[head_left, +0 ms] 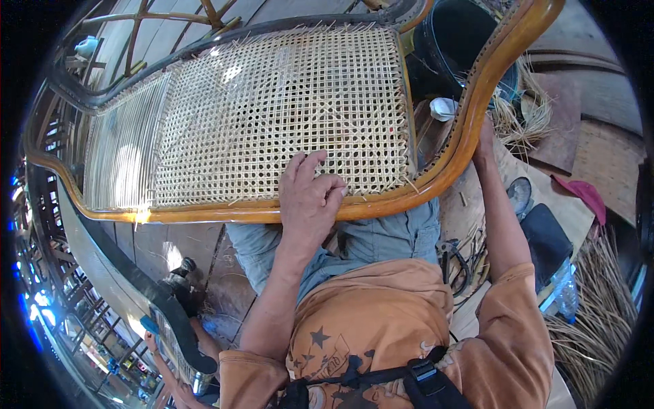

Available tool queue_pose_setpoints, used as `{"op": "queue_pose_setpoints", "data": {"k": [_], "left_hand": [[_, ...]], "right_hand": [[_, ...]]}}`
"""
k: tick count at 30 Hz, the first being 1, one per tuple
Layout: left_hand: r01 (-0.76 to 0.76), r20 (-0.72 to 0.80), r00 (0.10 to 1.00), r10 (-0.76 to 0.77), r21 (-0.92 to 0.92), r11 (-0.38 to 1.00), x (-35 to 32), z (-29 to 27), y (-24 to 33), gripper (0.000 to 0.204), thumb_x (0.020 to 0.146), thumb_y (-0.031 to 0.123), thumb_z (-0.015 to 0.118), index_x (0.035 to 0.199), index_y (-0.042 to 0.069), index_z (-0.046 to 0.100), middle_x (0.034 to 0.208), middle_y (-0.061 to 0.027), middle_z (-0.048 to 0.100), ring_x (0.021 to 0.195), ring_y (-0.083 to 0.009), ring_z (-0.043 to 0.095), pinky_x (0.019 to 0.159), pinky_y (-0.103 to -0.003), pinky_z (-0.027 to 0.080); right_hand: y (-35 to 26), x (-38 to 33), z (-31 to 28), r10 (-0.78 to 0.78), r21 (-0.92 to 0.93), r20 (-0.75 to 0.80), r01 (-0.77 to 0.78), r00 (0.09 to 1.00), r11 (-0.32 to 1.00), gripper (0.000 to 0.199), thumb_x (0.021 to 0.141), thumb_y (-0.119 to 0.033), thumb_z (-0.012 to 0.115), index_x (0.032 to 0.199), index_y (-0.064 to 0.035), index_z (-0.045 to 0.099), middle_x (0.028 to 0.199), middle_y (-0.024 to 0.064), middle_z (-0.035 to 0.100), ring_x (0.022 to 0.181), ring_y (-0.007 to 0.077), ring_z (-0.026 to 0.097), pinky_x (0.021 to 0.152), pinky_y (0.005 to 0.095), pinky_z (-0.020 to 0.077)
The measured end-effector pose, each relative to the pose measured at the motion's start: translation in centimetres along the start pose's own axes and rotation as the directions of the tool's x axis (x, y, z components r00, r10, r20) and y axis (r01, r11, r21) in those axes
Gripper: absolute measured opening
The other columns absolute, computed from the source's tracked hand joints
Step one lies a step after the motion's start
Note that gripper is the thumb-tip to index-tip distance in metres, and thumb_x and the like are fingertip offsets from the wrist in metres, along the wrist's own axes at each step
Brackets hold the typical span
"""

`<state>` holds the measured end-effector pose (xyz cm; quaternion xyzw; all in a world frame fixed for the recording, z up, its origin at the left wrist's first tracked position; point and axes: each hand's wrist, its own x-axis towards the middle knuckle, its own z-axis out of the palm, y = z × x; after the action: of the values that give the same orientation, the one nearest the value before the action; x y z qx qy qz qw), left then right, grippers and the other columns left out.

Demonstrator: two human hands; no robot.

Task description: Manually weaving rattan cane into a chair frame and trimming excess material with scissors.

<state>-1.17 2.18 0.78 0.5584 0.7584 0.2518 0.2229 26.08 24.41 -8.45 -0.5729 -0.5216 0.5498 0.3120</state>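
Note:
A woven cane panel (272, 116) in a glossy curved wooden frame (388, 204) lies across my lap. My left hand (306, 194) rests over the frame's near edge, with two fingers stretched onto the weave. Its thumb and forefinger come together as in a pinch; whatever may be between them is too small to make out. My right hand (485, 133) reaches behind the raised right part of the frame, which hides its fingers. Close to it is a small white object (443, 109). Loose cane ends stick out along the panel's border.
A dark bucket (426, 51) stands at the far right, beside tangled cane strips (524, 116). Scissors (453, 266) lie near my right thigh. A long bundle of cane (593, 307) sits at right. Another person's arm (163, 361) shows at lower left beside a second dark frame (170, 307).

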Motion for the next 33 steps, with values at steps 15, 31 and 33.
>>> {"op": "queue_pose_setpoints", "data": {"k": [15, 31, 33], "left_hand": [[-0.04, -0.105, 0.993, 0.045, 0.053, 0.998, -0.4, 0.8, -0.3, 0.008, 0.076, 0.014, 0.068, 0.082, 0.01, 0.067, 0.123, -0.0069, 0.056, 0.122, -0.0339, 0.042, 0.102, -0.047, 0.033], [-0.065, -0.169, 0.983, 0.068, 0.027, 0.998, -0.5, 1.1, -0.7, 0.009, 0.076, 0.017, 0.068, 0.079, 0.008, 0.068, 0.123, -0.0072, 0.055, 0.12, -0.0316, 0.043, 0.099, -0.045, 0.033], [-0.073, -0.19, 0.979, 0.075, 0.018, 0.997, -0.5, 1.1, -0.7, 0.009, 0.075, 0.017, 0.068, 0.077, 0.008, 0.068, 0.122, -0.0078, 0.054, 0.12, -0.0311, 0.042, 0.099, -0.045, 0.032]], "right_hand": [[-10.8, -16.3, 1.3, 0.026, 0.039, -0.119, -0.021, 0.993, 0.999, 0.012, 0.093, -0.013, 0.058, 0.1, -0.004, 0.064, 0.068, -0.0018, 0.055, 0.055, 0.0048, 0.048, 0.048, 0.0191, 0.0365], [-8.9, -15.5, 11.8, 0.156, -0.133, 0.179, -0.134, 0.971, 0.982, 0.011, 0.092, -0.01, 0.059, 0.093, 0.0002, 0.064, 0.065, -0.003, 0.054, 0.054, 0.0035, 0.048, 0.049, 0.0192, 0.04], [-8.7, -15.4, 11.8, 0.15, -0.15, 0.175, -0.124, 0.973, 0.981, 0.011, 0.092, -0.01, 0.06, 0.093, 0.0001, 0.064, 0.065, -0.003, 0.054, 0.054, 0.0035, 0.048, 0.049, 0.0194, 0.0402]]}}
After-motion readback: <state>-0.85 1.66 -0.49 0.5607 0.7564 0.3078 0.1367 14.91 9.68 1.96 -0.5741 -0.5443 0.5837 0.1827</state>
